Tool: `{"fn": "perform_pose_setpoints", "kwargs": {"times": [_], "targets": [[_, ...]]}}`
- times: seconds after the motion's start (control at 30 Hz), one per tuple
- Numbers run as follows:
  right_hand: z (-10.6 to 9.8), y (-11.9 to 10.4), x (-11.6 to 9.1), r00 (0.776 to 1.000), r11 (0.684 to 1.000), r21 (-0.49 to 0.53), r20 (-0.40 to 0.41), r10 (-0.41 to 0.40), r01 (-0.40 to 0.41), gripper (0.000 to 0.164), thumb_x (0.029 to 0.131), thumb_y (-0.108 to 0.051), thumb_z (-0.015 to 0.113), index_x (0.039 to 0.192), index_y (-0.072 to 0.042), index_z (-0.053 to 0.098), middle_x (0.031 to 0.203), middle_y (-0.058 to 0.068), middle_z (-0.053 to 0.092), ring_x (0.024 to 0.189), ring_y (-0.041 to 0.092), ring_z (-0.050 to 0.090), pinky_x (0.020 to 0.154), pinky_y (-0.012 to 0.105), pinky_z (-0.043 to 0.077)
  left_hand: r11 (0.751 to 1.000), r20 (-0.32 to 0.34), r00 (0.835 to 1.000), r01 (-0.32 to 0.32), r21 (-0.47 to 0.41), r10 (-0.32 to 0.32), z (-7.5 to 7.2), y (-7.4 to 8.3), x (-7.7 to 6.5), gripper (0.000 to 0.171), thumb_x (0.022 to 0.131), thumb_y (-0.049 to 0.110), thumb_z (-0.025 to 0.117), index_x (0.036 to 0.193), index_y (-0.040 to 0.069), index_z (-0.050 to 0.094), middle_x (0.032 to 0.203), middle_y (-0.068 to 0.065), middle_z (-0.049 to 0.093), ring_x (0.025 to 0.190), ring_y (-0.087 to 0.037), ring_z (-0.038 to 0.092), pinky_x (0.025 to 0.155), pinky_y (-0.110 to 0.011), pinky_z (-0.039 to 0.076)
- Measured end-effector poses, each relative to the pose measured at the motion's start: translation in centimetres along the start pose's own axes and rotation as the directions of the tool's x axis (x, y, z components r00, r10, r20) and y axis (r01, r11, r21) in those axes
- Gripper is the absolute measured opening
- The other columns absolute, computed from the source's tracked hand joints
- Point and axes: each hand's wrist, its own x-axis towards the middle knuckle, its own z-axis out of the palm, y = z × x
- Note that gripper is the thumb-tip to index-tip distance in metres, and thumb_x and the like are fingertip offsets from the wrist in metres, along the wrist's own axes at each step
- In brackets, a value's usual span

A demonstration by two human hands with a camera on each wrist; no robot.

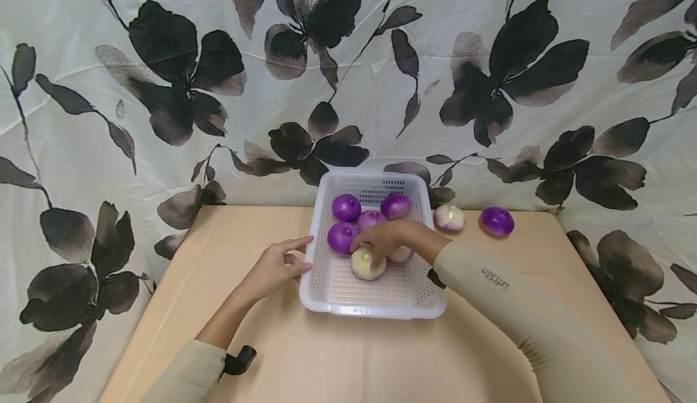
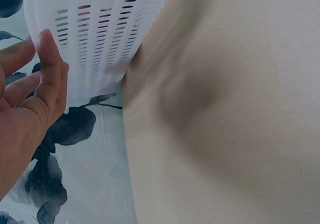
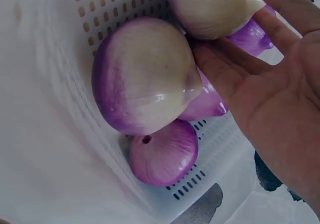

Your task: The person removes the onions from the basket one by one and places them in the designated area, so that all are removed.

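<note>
A white plastic basket (image 1: 376, 310) with slotted walls holds several shiny onions. My right hand (image 1: 383, 239) reaches into it and grips a whitish onion (image 1: 368, 264), fingers over its top and side. In the right wrist view, this held onion (image 3: 212, 6) sits between thumb and fingers. Beside it lies a purple-and-white onion (image 3: 145, 74), partly covered by the hand in the head view. Purple onions (image 1: 346, 208) fill the basket's far half. At the basket's left rim my left hand (image 1: 274, 270) holds on, its fingers (image 2: 50, 59) against the outer wall.
Right of the basket, on the wooden table (image 1: 348, 360), a whitish onion (image 1: 449, 218) and a purple onion (image 1: 497, 221) lie near the back edge. A white cloth (image 1: 403, 131) with dark flowers hangs behind the table.
</note>
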Motion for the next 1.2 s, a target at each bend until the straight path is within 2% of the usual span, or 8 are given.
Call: {"fn": "perform_pose_setpoints", "kwargs": {"times": [0.27,0.53,0.73,0.93,1.1,1.2], "targets": [[0.6,-0.6,0.3,1.0,1.0,-0.005,-0.001,0.012,-0.012,0.064,0.08,-0.012,0.074,0.137,-0.032,0.052,0.139,0.001,0.052,0.126,0.023,0.047,0.106,0.044,0.043,1.0,-0.004,1.0,0.008,0.006,-0.008,0.0,-0.1,0.0,0.06,0.086,0.005,0.069,0.143,0.008,0.047,0.123,-0.019,0.055,0.077,-0.021,0.069,0.07,-0.055,0.058],[1.0,-0.9,0.6,1.0,1.0,-0.023,-0.003,-0.007,0.007,0.063,0.078,-0.011,0.075,0.135,-0.03,0.054,0.138,0.002,0.054,0.129,0.025,0.047,0.106,0.044,0.044,1.0,-0.007,1.0,0.011,0.015,-0.011,0.1,-0.2,0.0,0.06,0.086,0.005,0.069,0.142,0.008,0.047,0.123,-0.019,0.055,0.077,-0.021,0.069,0.069,-0.053,0.058],[1.0,-0.7,0.5,1.0,1.0,0.003,-0.006,-0.023,0.023,0.065,0.077,-0.009,0.076,0.134,-0.03,0.054,0.138,0.003,0.053,0.128,0.025,0.048,0.104,0.044,0.044,1.0,-0.012,1.0,0.013,0.025,-0.013,0.1,-0.2,0.1,0.06,0.086,0.006,0.07,0.142,0.009,0.048,0.123,-0.018,0.056,0.075,-0.02,0.068,0.065,-0.044,0.06],[0.7,-0.4,0.6,0.997,0.997,-0.017,-0.01,-0.076,0.075,0.062,0.076,-0.012,0.078,0.131,-0.03,0.056,0.134,0.001,0.055,0.127,0.024,0.049,0.107,0.045,0.043,0.999,-0.015,1.0,0.02,0.028,-0.02,0.0,-0.3,0.2,0.061,0.086,0.006,0.07,0.143,0.009,0.047,0.124,-0.018,0.056,0.075,-0.021,0.067,0.061,-0.033,0.06],[0.6,-0.2,0.7,0.995,0.995,-0.011,0.001,-0.095,0.095,0.06,0.075,-0.015,0.079,0.128,-0.031,0.057,0.131,-0.001,0.056,0.124,0.022,0.05,0.105,0.042,0.043,1.0,-0.009,1.0,0.021,0.023,-0.021,0.0,0.1,0.0,0.061,0.087,0.003,0.068,0.143,0.005,0.045,0.125,-0.02,0.055,0.076,-0.022,0.068,0.061,-0.032,0.06],[0.6,-0.2,0.7,0.995,0.995,0.001,0.005,-0.097,0.097,0.059,0.075,-0.016,0.079,0.128,-0.031,0.058,0.13,-0.002,0.056,0.123,0.02,0.049,0.104,0.041,0.044,0.999,-0.008,1.0,0.016,0.035,-0.015,0.0,0.2,0.0,0.061,0.087,0.004,0.069,0.143,0.006,0.046,0.124,-0.02,0.055,0.076,-0.021,0.068,0.063,-0.037,0.06]]}}
